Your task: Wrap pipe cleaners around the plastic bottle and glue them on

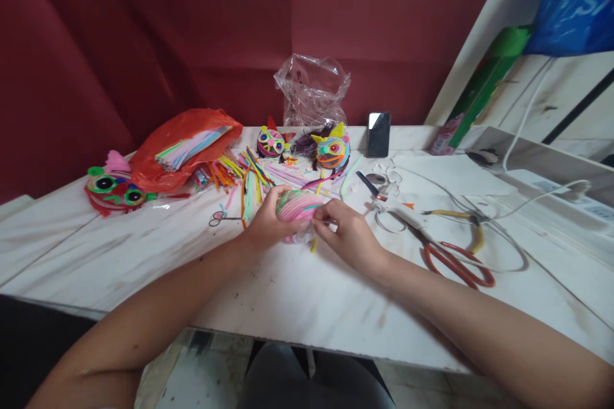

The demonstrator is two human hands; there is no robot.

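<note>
My left hand and my right hand together hold a round ball wrapped in pink, green and white pipe cleaners, just above the white table. The left hand cups its left side. On the ball's right side, the right fingers pinch near a yellow pipe cleaner end. Loose coloured pipe cleaners lie spread behind the ball.
Two finished pipe-cleaner faces stand at the back, a red one at left. A red bag, clear plastic bag, phone, glue gun, red-handled scissors, pliers and small scissors surround them.
</note>
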